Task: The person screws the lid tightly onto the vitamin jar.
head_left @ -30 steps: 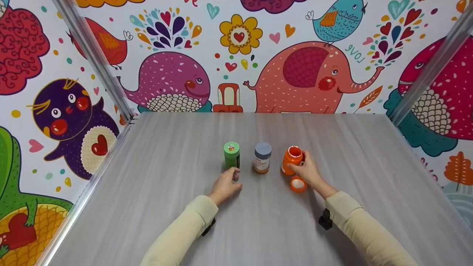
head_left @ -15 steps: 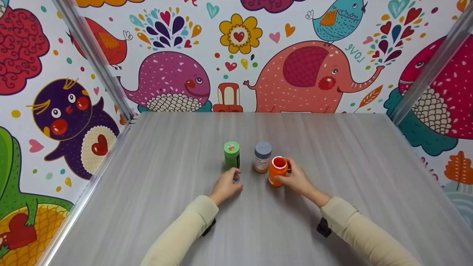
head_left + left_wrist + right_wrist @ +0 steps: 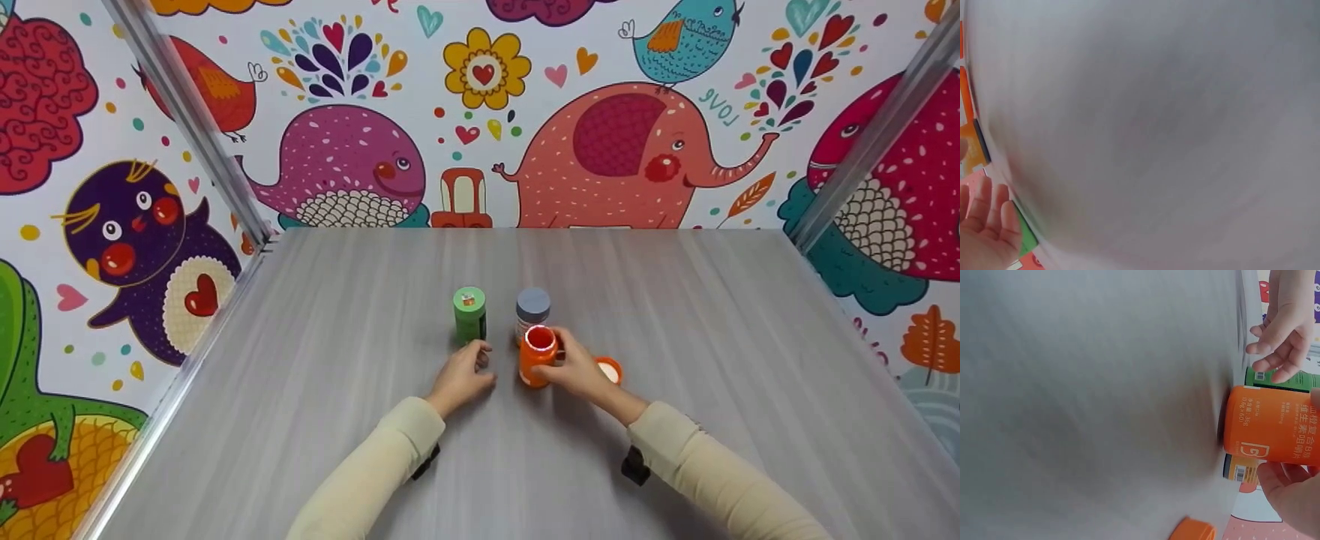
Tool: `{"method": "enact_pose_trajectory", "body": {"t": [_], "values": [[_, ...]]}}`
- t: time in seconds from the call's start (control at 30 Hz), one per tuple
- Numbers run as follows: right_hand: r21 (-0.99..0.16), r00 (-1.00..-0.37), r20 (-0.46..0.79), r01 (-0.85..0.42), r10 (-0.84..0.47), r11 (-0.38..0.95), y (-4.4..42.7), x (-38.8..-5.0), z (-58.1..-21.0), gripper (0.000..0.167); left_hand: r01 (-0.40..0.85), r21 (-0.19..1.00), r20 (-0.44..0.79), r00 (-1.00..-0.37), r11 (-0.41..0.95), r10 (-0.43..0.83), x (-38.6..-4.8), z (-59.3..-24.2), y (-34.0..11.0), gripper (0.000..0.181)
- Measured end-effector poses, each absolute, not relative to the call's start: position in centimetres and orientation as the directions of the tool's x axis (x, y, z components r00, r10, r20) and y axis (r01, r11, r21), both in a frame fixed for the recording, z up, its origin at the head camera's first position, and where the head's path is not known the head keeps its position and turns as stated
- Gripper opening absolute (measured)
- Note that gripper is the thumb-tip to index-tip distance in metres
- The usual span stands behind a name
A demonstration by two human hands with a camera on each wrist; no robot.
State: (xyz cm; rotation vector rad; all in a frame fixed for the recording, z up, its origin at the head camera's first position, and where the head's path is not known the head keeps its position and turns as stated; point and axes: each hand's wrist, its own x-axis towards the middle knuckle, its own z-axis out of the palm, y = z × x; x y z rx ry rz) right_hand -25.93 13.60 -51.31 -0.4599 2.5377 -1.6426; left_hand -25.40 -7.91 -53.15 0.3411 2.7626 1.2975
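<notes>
My right hand [image 3: 583, 373] grips an orange pill bottle [image 3: 531, 373] by its side, thumb toward me. The bottle is upright and uncapped, its round mouth facing up; I cannot tell whether its base touches the table. My left hand [image 3: 460, 381] hovers low with loosely bent fingers and nothing in them, just in front of a green bottle [image 3: 469, 319]. Behind the orange bottle stands a pill bottle with a grey cap [image 3: 533, 302], its lower part mostly hidden. White printing shows on the orange bottle [image 3: 1266, 422] in the right wrist view.
An orange cap [image 3: 611, 370] lies on the table with its pale inside up, partly covered by my right hand. The grey wood-grain table [image 3: 360, 300] reaches back to a wall with cartoon animals. Metal posts [image 3: 191, 120] stand at its corners.
My right hand has carried the orange bottle left and toward me, from beside its cap to in front of the grey-capped bottle. My left hand has stayed nearly still.
</notes>
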Motion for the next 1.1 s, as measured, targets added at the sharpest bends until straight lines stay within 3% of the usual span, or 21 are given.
{"method": "enact_pose_trajectory", "body": {"t": [0.63, 0.83, 1.1], "values": [[-0.889, -0.944, 0.06, -0.198, -0.324, 0.414, 13.2, -25.7, -51.2, 0.066, 0.151, 0.773, 0.016, -0.976, 0.617, 0.219, -25.5, -53.2, -7.7, 0.04], [-0.874, -0.923, 0.071, -0.24, -0.378, 0.423, 14.7, -25.9, -51.0, 0.072, 0.154, 0.775, 0.017, -0.975, 0.614, 0.223, -25.4, -53.2, -7.4, 0.041], [-0.809, -0.938, 0.044, -0.236, -0.344, 0.539, 18.4, -26.0, -51.3, 0.063, 0.168, 0.792, 0.006, -0.964, 0.587, 0.267, -25.3, -53.0, -6.8, 0.049]]}}
